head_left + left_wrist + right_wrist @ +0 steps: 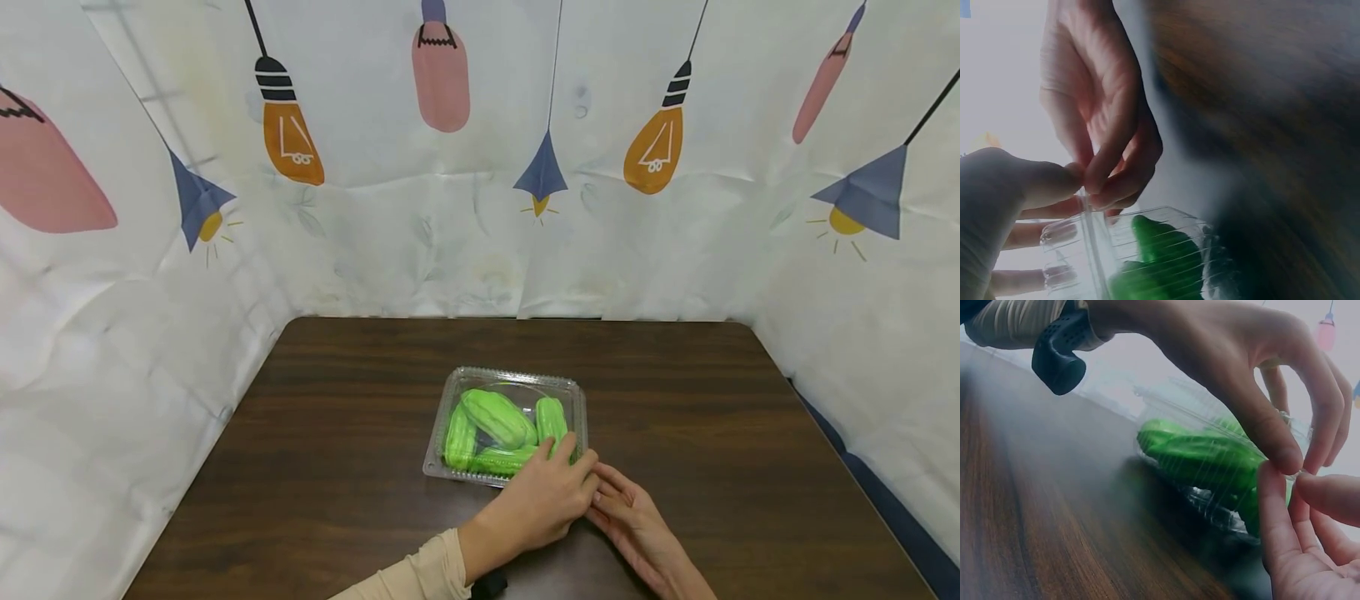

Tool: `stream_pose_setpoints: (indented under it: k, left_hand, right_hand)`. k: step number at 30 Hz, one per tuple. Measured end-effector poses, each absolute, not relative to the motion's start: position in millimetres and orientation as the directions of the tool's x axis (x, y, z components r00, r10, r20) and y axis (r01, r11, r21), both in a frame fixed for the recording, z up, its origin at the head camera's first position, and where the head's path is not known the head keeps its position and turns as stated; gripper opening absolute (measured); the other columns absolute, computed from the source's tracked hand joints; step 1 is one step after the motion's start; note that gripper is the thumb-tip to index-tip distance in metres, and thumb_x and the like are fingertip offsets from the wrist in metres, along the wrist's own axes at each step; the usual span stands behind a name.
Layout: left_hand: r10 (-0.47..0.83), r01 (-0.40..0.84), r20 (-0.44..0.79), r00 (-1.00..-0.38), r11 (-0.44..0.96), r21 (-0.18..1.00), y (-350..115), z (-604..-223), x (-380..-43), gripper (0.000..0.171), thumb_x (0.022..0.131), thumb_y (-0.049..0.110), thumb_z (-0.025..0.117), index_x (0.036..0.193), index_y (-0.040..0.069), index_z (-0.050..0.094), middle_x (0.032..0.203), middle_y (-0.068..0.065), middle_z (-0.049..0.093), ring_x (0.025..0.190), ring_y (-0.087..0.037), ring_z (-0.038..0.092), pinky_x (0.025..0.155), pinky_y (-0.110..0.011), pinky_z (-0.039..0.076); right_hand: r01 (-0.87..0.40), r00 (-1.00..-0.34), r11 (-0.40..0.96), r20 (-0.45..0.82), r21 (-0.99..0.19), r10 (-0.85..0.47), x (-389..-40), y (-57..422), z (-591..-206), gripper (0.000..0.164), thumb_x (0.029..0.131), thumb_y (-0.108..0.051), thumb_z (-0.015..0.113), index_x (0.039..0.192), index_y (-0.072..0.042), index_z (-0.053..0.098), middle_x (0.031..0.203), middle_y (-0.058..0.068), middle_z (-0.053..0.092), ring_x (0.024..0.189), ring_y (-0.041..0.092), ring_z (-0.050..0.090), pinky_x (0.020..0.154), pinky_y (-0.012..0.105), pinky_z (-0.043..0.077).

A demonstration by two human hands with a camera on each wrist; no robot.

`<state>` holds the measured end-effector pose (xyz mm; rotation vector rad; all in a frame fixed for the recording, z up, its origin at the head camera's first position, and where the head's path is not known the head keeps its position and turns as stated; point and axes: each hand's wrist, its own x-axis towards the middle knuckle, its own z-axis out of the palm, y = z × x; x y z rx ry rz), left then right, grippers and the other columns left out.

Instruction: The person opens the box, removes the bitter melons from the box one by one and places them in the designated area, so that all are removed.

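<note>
A clear plastic clamshell box point(517, 380) lies on the table with its lid over several green, ridged gourds point(498, 418). My left hand point(536, 502) reaches across the near right corner, fingers spread over the lid and thumb at the rim. From the right, my right hand point(637, 525) pinches the same corner between thumb and fingers. The left wrist view shows both thumbs meeting at the rim point(1092, 250), where lid and base come together. In the right wrist view, fingertips of both hands cover the corner, and the gourds point(1200, 456) show through the ridged wall.
The dark wooden table point(337, 433) surrounds the box. White cloth point(480, 250) printed with lamps and bulbs hangs behind it and along both sides. A dark device point(1059, 359) is strapped at the left wrist, by the beige sleeve point(420, 571).
</note>
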<state>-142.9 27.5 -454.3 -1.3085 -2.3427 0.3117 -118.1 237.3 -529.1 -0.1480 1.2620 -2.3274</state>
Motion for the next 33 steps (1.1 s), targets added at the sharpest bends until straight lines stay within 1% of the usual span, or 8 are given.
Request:
stream_pose_setpoints:
  k: [3,6,10,14,18,25,29,33]
  left_hand:
    - [0.859,0.754,0.261,-0.441,0.512,-0.411,26.6,-454.9,-142.2,0.032,0.095,0.045,0.072,0.120,0.025,0.071,0.128,0.004,0.062,0.121,-0.020,0.061,0.099,-0.037,0.060]
    - [0.867,0.754,0.283,-0.411,0.498,-0.429,25.7,-456.4,-142.5,0.030,0.098,0.045,0.070,0.119,0.024,0.071,0.123,0.005,0.063,0.116,-0.018,0.062,0.099,-0.037,0.061]
    - [0.883,0.737,0.303,-0.357,0.466,-0.490,23.7,-459.9,-144.5,0.020,0.100,0.042,0.068,0.111,0.024,0.070,0.113,0.006,0.062,0.111,-0.018,0.062,0.096,-0.036,0.062]
    - [0.899,0.709,0.308,-0.311,0.435,-0.554,21.4,-463.2,-146.4,0.011,0.102,0.035,0.066,0.103,0.025,0.068,0.109,0.007,0.061,0.110,-0.019,0.063,0.093,-0.035,0.063]
    - [0.907,0.697,0.302,-0.293,0.419,-0.582,19.8,-465.3,-147.4,0.009,0.104,0.031,0.064,0.105,0.024,0.069,0.111,0.006,0.062,0.115,-0.021,0.065,0.094,-0.036,0.062]
    - [0.911,0.685,0.312,-0.269,0.409,-0.603,17.9,-469.3,-148.3,0.009,0.103,0.025,0.064,0.108,0.024,0.072,0.117,0.006,0.064,0.119,-0.024,0.066,0.096,-0.036,0.062]
    - [0.911,0.682,0.319,-0.260,0.407,-0.607,17.7,-470.3,-148.4,0.010,0.104,0.023,0.063,0.108,0.024,0.072,0.117,0.005,0.064,0.120,-0.025,0.066,0.097,-0.036,0.062]
    - [0.911,0.678,0.325,-0.255,0.408,-0.612,17.8,-470.7,-148.4,0.012,0.104,0.021,0.061,0.109,0.023,0.072,0.116,0.005,0.063,0.119,-0.025,0.066,0.097,-0.037,0.062]
  right_hand:
    - [0.360,-0.879,-0.459,-0.129,-0.812,-0.460,-116.9,236.4,-529.6,0.038,0.109,0.002,0.044,0.141,-0.020,0.045,0.143,-0.010,0.064,0.134,0.007,0.060,0.114,0.026,0.048]
    - [0.354,-0.882,-0.455,-0.130,-0.817,-0.453,-115.7,234.9,-528.7,0.037,0.109,0.002,0.045,0.139,-0.020,0.047,0.142,-0.009,0.064,0.133,0.007,0.060,0.114,0.026,0.049]
    - [0.360,-0.882,-0.432,-0.151,-0.827,-0.445,-114.8,232.8,-527.0,0.034,0.110,-0.001,0.046,0.139,-0.018,0.050,0.139,-0.008,0.065,0.130,0.006,0.061,0.112,0.026,0.050]
    - [0.383,-0.873,-0.415,-0.177,-0.825,-0.455,-115.4,233.0,-525.2,0.030,0.112,-0.007,0.043,0.136,-0.020,0.057,0.138,-0.008,0.064,0.128,0.007,0.062,0.111,0.026,0.051]
    - [0.433,-0.845,-0.435,-0.187,-0.789,-0.501,-116.1,234.2,-521.8,0.031,0.113,-0.010,0.039,0.135,-0.022,0.059,0.140,-0.007,0.062,0.129,0.008,0.061,0.113,0.027,0.050]
    - [0.505,-0.787,-0.526,-0.116,-0.684,-0.606,-115.8,234.5,-520.3,0.036,0.113,-0.005,0.032,0.137,-0.015,0.058,0.142,0.000,0.061,0.132,0.014,0.061,0.115,0.029,0.049]
    - [0.501,-0.785,-0.537,-0.096,-0.679,-0.612,-115.8,234.8,-522.3,0.039,0.113,-0.004,0.030,0.138,-0.014,0.059,0.142,0.001,0.062,0.132,0.014,0.061,0.114,0.029,0.049]
    - [0.466,-0.804,-0.517,-0.101,-0.717,-0.586,-115.3,233.4,-525.5,0.039,0.114,-0.005,0.031,0.136,-0.015,0.061,0.138,-0.002,0.064,0.128,0.011,0.063,0.112,0.028,0.051]
